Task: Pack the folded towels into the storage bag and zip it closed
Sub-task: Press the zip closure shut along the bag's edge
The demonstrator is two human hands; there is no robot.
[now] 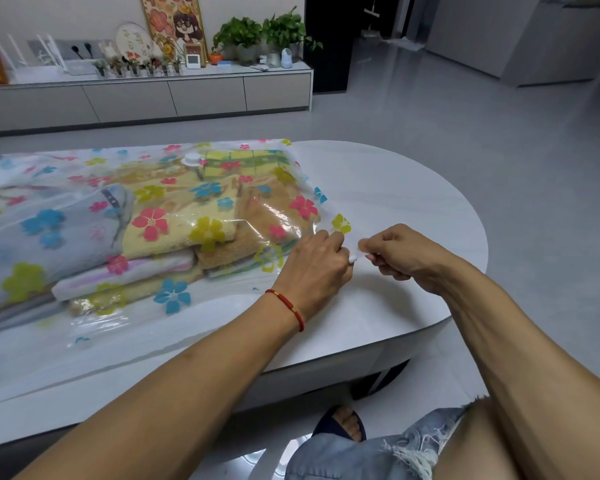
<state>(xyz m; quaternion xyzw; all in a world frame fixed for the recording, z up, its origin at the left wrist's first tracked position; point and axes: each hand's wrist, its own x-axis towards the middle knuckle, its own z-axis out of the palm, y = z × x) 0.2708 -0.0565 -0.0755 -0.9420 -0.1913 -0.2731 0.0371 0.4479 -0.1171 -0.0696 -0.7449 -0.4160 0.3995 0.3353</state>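
Note:
A clear storage bag printed with coloured flowers lies flat on the white table. Several folded towels, yellow, brown, blue and striped, lie stacked inside it. A white round valve cap sits on top of the bag near its far side. My left hand pinches the bag's near right corner at the seal strip. My right hand pinches the same edge just to the right, with a small white slider piece between the two hands.
The table's rounded right end and near edge are close to my hands. A low cabinet with plants, a picture and small ornaments stands along the far wall. Grey floor spreads to the right. My knee and foot show below the table.

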